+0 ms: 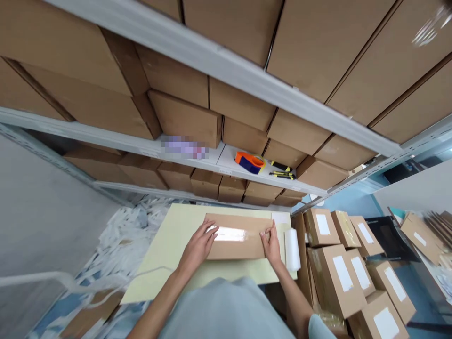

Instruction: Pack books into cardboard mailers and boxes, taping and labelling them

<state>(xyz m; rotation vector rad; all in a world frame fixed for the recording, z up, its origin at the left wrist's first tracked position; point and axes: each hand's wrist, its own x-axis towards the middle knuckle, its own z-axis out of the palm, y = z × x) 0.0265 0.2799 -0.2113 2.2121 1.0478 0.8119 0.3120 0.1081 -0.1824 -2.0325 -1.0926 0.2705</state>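
Note:
A flat, long cardboard box (pixel 236 247) lies on the pale yellow table in front of me. Along the middle of its top runs a strip of clear tape (pixel 231 234) that shines in the light. My left hand (pixel 199 246) grips the box's left end, fingertips resting on top near the tape. At the opposite end my right hand (pixel 271 244) holds the box, thumb and fingers curled at its right edge. Whether the right fingers also touch the tape's end, I cannot tell. To the right of that hand lies a white roll (pixel 292 249).
The table (pixel 165 245) stands before a metal shelf (pixel 212 165) stacked with cardboard boxes. An orange and blue tape dispenser (pixel 250 162) and yellow-black utility knives (pixel 281 170) lie on it. Labelled cartons (pixel 339 278) pile up at right; white scraps (pixel 123 235) cover the left floor.

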